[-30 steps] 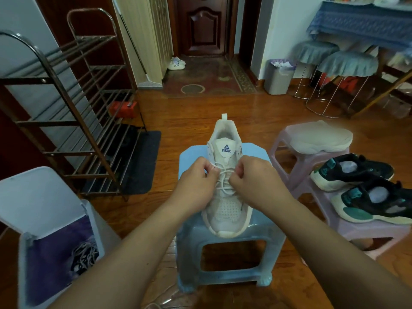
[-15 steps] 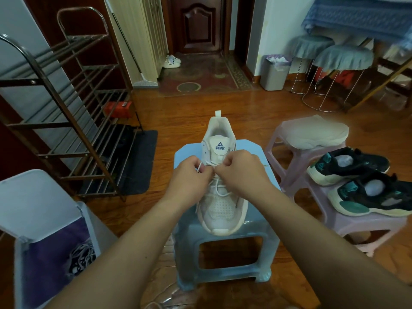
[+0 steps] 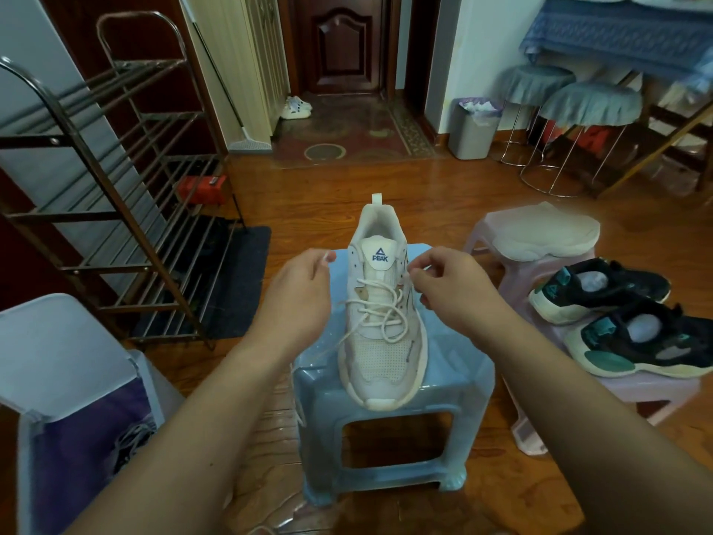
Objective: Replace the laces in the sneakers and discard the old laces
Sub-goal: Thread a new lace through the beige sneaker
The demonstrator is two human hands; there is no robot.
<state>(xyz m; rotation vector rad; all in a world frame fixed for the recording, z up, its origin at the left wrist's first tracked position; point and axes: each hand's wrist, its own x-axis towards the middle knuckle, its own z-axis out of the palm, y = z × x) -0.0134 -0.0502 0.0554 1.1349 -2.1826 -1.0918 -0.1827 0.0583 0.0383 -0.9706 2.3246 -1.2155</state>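
White sneaker (image 3: pixel 382 326) sits lengthwise on the blue stool (image 3: pixel 393 430), toe at the near edge, heel tab over the far edge, PEAK tongue label up. The left hand (image 3: pixel 304 291) is off the sneaker's left side, fingers (image 3: pixel 322 262) curled and pinching one end of the white lace (image 3: pixel 380 308), the tip poking out above the thumb. The right hand (image 3: pixel 447 287) is just off the sneaker's right side, fingers pinching the other lace end at the top eyelets. Between the hands the lace crosses loosely over the tongue in slack loops, and one strand trails off the stool's left edge and hangs down its side. Down at the near left, an open bin (image 3: pixel 81 438) with a purple liner holds a tangle of laces (image 3: pixel 133 442). To the right, a pink stool (image 3: pixel 656 388) carries a pair of black-and-teal sneakers (image 3: pixel 632 322), side by side. Behind them a second white sneaker (image 3: pixel 544 235) lies sole-up on another pink stool. A metal shoe rack (image 3: pixel 127 210) stands at the left on the wood floor.
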